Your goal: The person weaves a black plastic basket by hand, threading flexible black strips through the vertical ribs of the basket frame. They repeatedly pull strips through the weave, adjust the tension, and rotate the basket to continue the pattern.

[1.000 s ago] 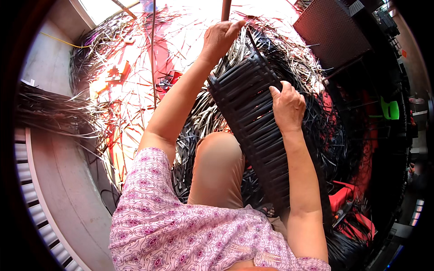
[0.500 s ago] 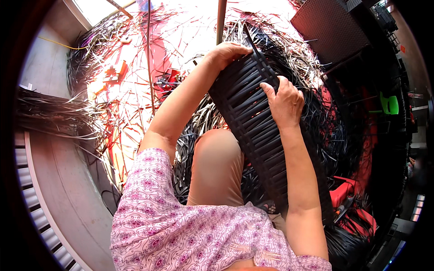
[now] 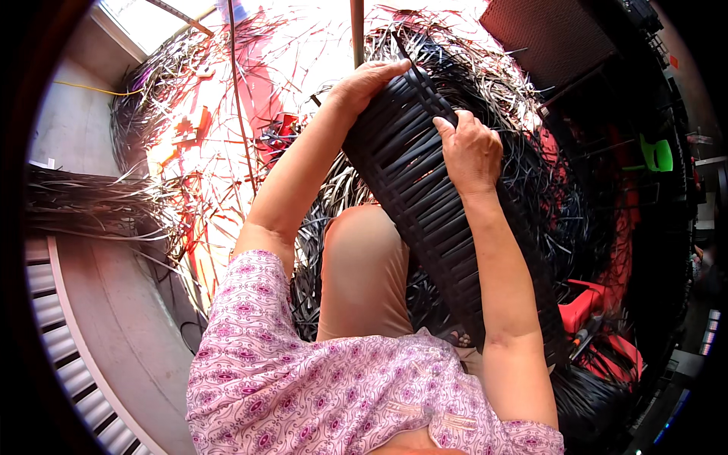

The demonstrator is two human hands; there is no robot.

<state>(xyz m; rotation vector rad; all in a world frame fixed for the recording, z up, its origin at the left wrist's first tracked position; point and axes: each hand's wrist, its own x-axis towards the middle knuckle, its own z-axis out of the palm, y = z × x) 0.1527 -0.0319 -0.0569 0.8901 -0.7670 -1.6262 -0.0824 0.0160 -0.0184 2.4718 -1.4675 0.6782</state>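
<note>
A long black woven panel (image 3: 413,171) of flat strips slants from the top middle down toward my right elbow, beside my raised knee. At its upper left corner my left hand (image 3: 370,82) is closed over the edge, with the fingertips partly hidden. A loose black strip (image 3: 401,48) sticks up past that end of the panel. My right hand (image 3: 472,154) lies on the right part of the panel near its top. Its thumb and fingers are pinched on a black strip running along the upper weave.
Heaps of loose black strips (image 3: 523,182) cover the floor on the right, with more scattered over the bright red floor (image 3: 258,68). A bundle of strips (image 3: 83,201) lies at the left. A red plastic object (image 3: 580,303) and a green chair (image 3: 656,153) are at the right.
The right thumb and fingers, apart before, have come together on the strip, and the hand has moved slightly up the panel. The left hand keeps its hold. The whole view has shifted slightly.
</note>
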